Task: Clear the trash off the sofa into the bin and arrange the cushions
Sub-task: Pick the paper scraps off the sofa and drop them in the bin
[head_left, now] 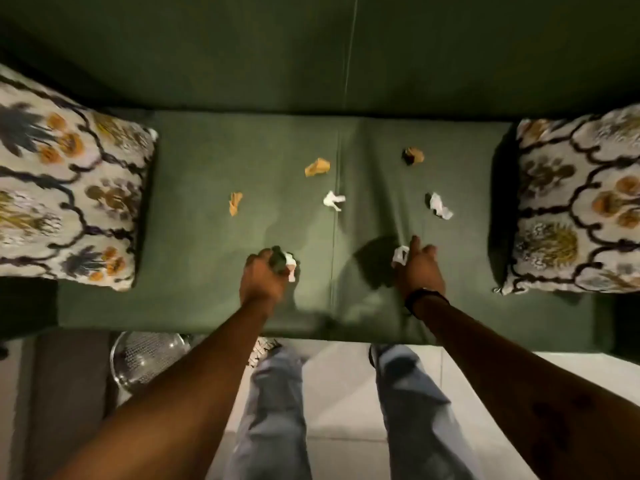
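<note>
Scraps of trash lie scattered on the green sofa seat [207,299]: two orange scraps [317,167] [235,203], a brown and orange wad [412,155], and two white paper wads [333,200] [440,205]. My left hand [263,277] is closed on a dark and white crumpled wad [284,261] near the seat's front. My right hand [419,268] pinches a small white paper wad [401,254] on the seat. Patterned cushions rest at the left end [65,188] and the right end [575,202] of the sofa.
A metal mesh bin [149,358] stands on the floor below the sofa's front edge, left of my legs. The green sofa back [311,57] rises behind the seat. Pale floor tiles [339,393] lie under my feet.
</note>
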